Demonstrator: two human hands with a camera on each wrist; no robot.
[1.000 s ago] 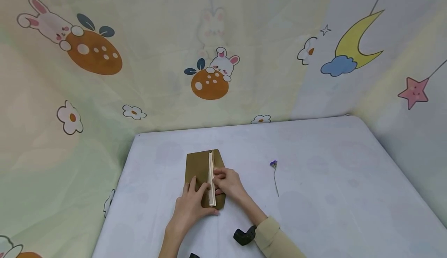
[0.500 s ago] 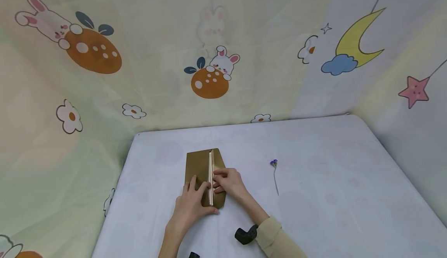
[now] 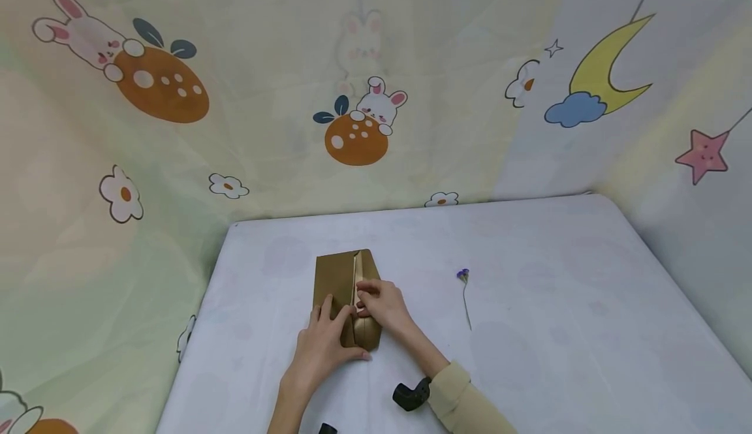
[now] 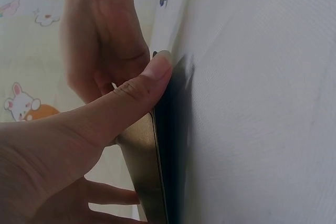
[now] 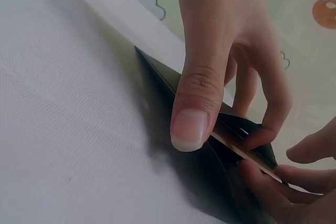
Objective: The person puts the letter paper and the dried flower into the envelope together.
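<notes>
1. The brown envelope (image 3: 336,274) lies on the white table (image 3: 564,329), in front of me, with its flap (image 3: 370,336) towards my right.
2. My left hand (image 3: 319,344) is spread over the near part of the envelope, its fingers apart on the brown paper and the tip of one at the opening beside the flap.
3. The thumb (image 4: 134,93) of that hand lies across the envelope's near edge, as the left wrist view shows close up.
4. My right hand (image 3: 384,305) reaches in from the right and pinches an edge at the opening between thumb and finger; I cannot tell exactly which layer.
5. A pale strip (image 3: 359,269) shows along the opening, beyond my right fingertips.
6. To the right of the envelope, well apart from both hands, a small purple flower (image 3: 463,275) lies with its thin stem pointing towards me.
7. A black device (image 3: 411,395) sits at my right wrist, against my beige sleeve (image 3: 461,398).
8. Behind the table hangs a pale cloth (image 3: 282,140) printed with rabbits, flowers and a moon.
</notes>
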